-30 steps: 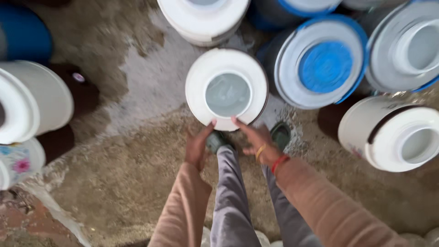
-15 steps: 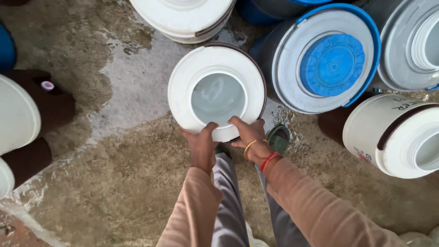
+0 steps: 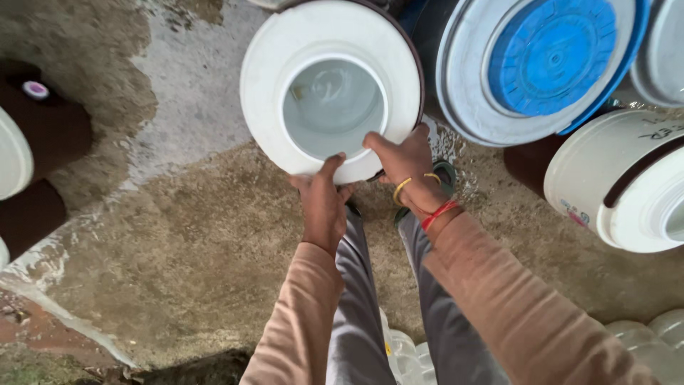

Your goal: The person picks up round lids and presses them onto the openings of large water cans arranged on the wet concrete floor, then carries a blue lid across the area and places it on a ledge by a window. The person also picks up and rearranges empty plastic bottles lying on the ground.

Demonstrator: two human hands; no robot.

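Fingers of the left hand [image 3: 322,202] and right hand [image 3: 407,165] are clamping the near rim of the white open-mouthed drum [image 3: 265,78], standing far-centre on the wet floor [image 3: 178,235]; gripping evenly is keeping it steady beside the blue-lidded drum [image 3: 548,53].

Bare wet floor [image 3: 178,235] leftward; blue-lidded cooler [image 3: 541,64] close right.

Both arms wear long, salmon-pink sleeves that end at the wrists. The right hand [image 3: 410,167] carries a thin gold bangle [image 3: 400,190] at the wrist, with a red thread band [image 3: 438,214] just behind it, next to the cuff. The left hand [image 3: 324,203] is bare of ornaments. Grey trousers [image 3: 356,306] cover the legs, and a dark green sandal [image 3: 447,173] shows beside the right hand.
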